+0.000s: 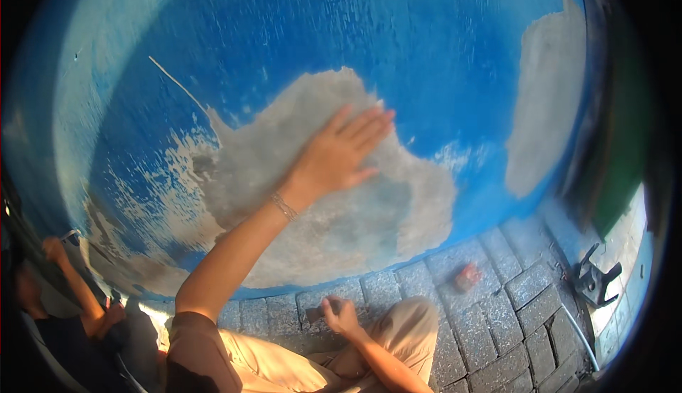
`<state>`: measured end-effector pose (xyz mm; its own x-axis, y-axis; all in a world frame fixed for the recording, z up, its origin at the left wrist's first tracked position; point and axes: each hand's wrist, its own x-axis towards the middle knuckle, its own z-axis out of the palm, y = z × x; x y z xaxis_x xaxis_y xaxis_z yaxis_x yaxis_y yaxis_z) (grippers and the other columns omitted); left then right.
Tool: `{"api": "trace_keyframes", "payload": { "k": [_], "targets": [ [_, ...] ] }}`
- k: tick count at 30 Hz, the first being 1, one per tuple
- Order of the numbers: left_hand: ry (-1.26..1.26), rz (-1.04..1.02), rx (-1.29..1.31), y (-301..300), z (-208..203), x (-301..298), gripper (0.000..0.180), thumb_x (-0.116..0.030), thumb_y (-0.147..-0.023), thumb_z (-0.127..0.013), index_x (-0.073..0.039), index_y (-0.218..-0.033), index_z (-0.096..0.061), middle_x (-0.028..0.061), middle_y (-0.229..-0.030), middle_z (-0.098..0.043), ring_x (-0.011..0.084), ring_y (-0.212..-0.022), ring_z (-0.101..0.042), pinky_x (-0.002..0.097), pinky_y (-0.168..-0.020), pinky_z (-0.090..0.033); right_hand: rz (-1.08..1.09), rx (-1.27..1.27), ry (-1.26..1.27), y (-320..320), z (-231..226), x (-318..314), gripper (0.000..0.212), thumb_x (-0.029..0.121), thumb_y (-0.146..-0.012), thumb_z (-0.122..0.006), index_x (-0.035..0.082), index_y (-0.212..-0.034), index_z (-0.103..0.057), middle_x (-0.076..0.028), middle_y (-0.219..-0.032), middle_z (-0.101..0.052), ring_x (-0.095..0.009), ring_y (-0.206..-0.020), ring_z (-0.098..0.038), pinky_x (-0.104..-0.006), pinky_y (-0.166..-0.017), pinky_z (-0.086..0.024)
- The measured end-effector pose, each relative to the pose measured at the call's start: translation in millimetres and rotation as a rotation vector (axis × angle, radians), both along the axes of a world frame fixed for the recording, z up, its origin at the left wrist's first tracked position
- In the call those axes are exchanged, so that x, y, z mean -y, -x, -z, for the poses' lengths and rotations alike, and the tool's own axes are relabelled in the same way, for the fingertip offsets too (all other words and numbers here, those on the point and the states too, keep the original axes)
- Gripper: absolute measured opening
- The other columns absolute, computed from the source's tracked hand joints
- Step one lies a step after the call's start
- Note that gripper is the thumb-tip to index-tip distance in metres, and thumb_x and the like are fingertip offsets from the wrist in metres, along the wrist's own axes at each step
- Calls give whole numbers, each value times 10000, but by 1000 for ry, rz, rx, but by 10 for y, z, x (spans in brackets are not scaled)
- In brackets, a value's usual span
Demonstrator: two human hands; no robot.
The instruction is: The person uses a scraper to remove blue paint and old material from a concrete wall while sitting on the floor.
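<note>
My left hand (344, 148) lies flat with fingers spread against a bare grey patch (284, 144) on a blue painted wall (440, 52). A thin bracelet (284, 207) circles that wrist. The patch has an irregular outline, with flaking paint along its left side. Low in front of my bent knee, my right hand (342, 318) is closed around a small dark grey flat piece (314, 314). Its exact kind is not clear, since the fingers cover part of it.
Grey paving bricks (476, 325) meet the wall's foot. A crumpled reddish thing (467, 277) lies there. At right are a black bracket-like object (595, 279), a white tube (580, 337) and another grey patch (547, 101). Far left, another person's hand (54, 249) holds a tool near the wall.
</note>
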<state>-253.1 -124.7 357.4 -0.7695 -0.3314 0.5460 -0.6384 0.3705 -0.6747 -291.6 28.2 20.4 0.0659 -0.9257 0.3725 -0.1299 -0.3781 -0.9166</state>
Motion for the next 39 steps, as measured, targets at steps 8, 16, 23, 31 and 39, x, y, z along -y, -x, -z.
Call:
{"api": "trace_keyframes", "payload": {
  "k": [8,16,23,31,39],
  "targets": [
    [561,-219,-726,-599,-826,-69,732,-518,-902,-435,-119,-1470,-200,133,-1533,-127,368,-1408,-90,558,-1104,-54,3,17,2,-21,4,56,295,311,-872,-573,34,-798,-642,-205,-614,-600,-390,-617,-622,-433,-538,-476],
    [98,-97,-297,379,-95,50,757,-491,-883,-442,-96,-1471,-176,74,-1541,-133,244,-1425,-105,520,-1124,-25,-14,-52,68,-29,104,31,299,324,-869,-580,44,-790,-648,-203,-580,-587,-390,-580,-613,-433,-518,-472],
    [-72,44,341,59,1183,14,795,-534,-828,-514,-157,-1464,-222,8,-1526,-198,169,-1408,-165,430,-1157,-62,-94,-127,-134,10,39,18,362,372,-889,-549,33,-816,-654,-193,-630,-612,-369,-628,-634,-412,-575,-487],
    [-43,42,319,-763,1129,-162,755,-544,-833,-506,-201,-1456,-252,24,-1528,-195,181,-1413,-157,441,-1153,-48,-115,-233,-140,-6,24,3,411,408,-899,-525,19,-856,-652,-200,-676,-629,-358,-671,-644,-409,-613,-491],
    [95,-139,-14,-1566,532,-384,698,-548,-833,-513,-254,-1436,-318,57,-1522,-212,248,-1414,-158,467,-1145,-59,-281,23,-479,40,85,50,241,197,-900,-589,-24,-984,-633,-102,-807,-687,-147,-698,-645,-279,-606,-500]
  ]
}}
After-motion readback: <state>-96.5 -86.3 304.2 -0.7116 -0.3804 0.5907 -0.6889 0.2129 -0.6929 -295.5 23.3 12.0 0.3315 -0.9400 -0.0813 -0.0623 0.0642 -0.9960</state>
